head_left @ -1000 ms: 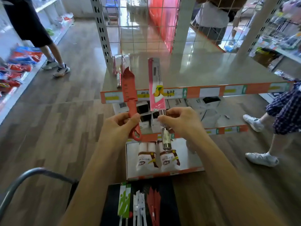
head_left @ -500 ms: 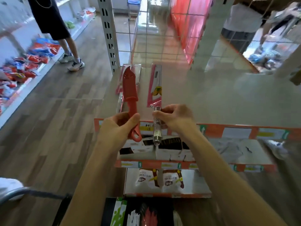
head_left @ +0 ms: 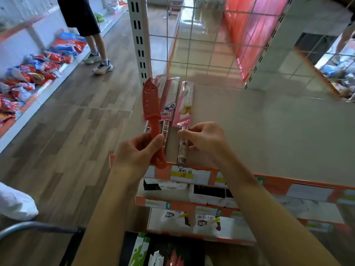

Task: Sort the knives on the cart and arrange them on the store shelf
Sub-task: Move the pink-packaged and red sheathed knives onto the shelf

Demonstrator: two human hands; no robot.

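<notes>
Two knives, centre frame: the left hand grips the red knife by its handle, held clear of the row, while the right hand pinches the pink-carded knife by its steel handle, seemingly aligning it on the shelf beside the shelved knives.

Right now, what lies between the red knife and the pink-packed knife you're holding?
In the head view, another pink-sleeved knife lies on the shelf between the red knife and the pink-packed knife.
</notes>
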